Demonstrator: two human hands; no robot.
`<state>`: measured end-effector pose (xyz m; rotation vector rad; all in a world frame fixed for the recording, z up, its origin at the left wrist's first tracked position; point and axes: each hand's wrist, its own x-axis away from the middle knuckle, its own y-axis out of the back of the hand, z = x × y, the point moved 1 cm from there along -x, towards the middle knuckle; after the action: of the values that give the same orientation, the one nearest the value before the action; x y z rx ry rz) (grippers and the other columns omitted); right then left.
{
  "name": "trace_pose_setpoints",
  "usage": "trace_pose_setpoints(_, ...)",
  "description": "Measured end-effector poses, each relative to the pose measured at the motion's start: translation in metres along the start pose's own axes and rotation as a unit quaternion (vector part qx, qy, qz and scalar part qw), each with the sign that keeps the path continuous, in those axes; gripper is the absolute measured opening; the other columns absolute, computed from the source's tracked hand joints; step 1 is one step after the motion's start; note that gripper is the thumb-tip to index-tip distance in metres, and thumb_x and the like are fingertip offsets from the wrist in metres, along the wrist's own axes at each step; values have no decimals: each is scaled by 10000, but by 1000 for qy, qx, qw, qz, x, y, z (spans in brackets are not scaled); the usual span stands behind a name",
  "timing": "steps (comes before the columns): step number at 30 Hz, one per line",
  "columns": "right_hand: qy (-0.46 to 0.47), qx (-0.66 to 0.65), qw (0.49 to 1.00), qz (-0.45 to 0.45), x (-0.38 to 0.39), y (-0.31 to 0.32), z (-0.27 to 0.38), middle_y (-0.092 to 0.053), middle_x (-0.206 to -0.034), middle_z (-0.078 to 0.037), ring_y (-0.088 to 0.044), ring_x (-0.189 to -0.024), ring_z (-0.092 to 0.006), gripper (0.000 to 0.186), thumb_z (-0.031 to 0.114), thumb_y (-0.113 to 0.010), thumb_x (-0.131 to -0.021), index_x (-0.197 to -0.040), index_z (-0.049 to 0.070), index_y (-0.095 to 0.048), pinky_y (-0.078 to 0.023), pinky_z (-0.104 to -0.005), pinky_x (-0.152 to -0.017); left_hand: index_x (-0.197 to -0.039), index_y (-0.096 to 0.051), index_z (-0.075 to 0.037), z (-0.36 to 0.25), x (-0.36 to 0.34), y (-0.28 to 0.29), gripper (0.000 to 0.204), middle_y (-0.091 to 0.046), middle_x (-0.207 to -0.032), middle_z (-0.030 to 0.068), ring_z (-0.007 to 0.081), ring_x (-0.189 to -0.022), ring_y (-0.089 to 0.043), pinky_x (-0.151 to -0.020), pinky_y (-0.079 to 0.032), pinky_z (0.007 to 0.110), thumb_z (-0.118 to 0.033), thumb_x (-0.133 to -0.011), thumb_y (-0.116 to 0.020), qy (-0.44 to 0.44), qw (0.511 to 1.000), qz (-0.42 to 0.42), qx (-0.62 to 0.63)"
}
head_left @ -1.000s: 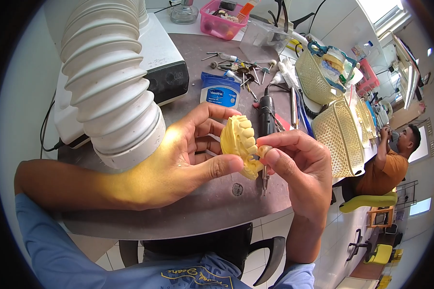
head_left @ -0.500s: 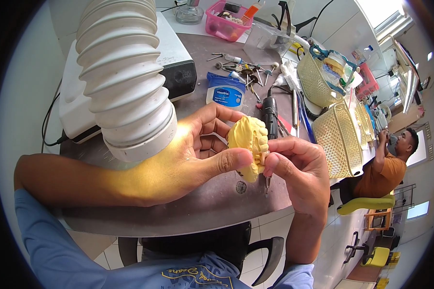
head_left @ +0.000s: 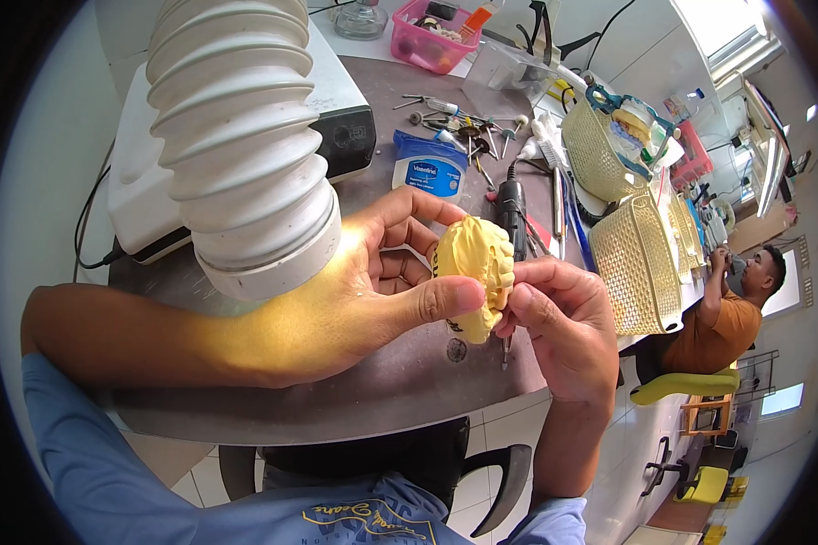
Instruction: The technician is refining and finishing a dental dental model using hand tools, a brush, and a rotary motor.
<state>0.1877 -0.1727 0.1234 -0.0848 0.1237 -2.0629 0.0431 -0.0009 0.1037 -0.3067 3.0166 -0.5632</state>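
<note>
A yellow dental cast with a row of moulded teeth is held up over the bench, its teeth toward the right. My left hand grips it, thumb on the near side and fingers behind. At the toothed edge, my right hand is closed in a pinch, thumb against index finger. Whatever lies between those fingertips is hidden. Just behind the cast, a black rotary handpiece rests on the bench with its tip pointing toward me. A blue-labelled tub of jelly stands beyond my left fingers.
A ribbed white hose hangs over my left forearm, before a white box-shaped unit. Several rotary burs lie scattered behind the tub. Cream baskets and a pink basket line the bench. A person sits far right.
The cast has turned slightly in my left hand, showing more of its toothed edge and some dark marks. My right fingertips stay close against it. The view has shifted a little.
</note>
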Motion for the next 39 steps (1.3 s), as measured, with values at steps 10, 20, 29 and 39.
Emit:
trace_pose_setpoints(10, 48, 74, 991, -99, 9, 10, 9, -718, -956, -120, -677, -799, -121, 181, 61, -603, -983, -1094, -68, -665, -551, -236, -695, -1301, -410, -44, -6, 10, 2, 615, -480, -1168, 82, 135, -1113, -556, -951, -505, 298, 13, -803, -766, -106, 921, -16, -375)
trace_pose_setpoints(20, 58, 122, 986, -101, 25, -5, -4, -686, -870, -27, -649, -804, -62, 141, 79, -735, -927, -1026, -14, -698, -538, -216, -697, -1341, -562, -84, -18, 24, -6, 684, -544, -1338, 174, 292, -1100, -608, -867, -531, 388, -112, -729, -867, -309, 657, -11, -687)
trace_pose_setpoints(29, 224, 266, 938, -9, 21, -26, -9, -701, -869, -91, -706, -734, -177, 114, 64, -750, -885, -943, -4, -679, -559, -291, -646, -1137, -646, 28, -5, 31, -17, 267, -697, -1063, 79, 105, -946, -682, -841, -576, 251, -13, -896, -755, 16, 991, -30, -129)
trace_pose_setpoints(39, 307, 355, 882, -36, 15, -31, -1, -704, -831, -82, -685, -672, -151, 155, 113, -779, -865, -1011, 69, -752, -531, -292, -586, -1136, -647, 27, -11, 30, -18, 238, -686, -1047, 81, 109, -952, -682, -864, -564, 257, 24, -910, -720, 27, 998, -21, -62)
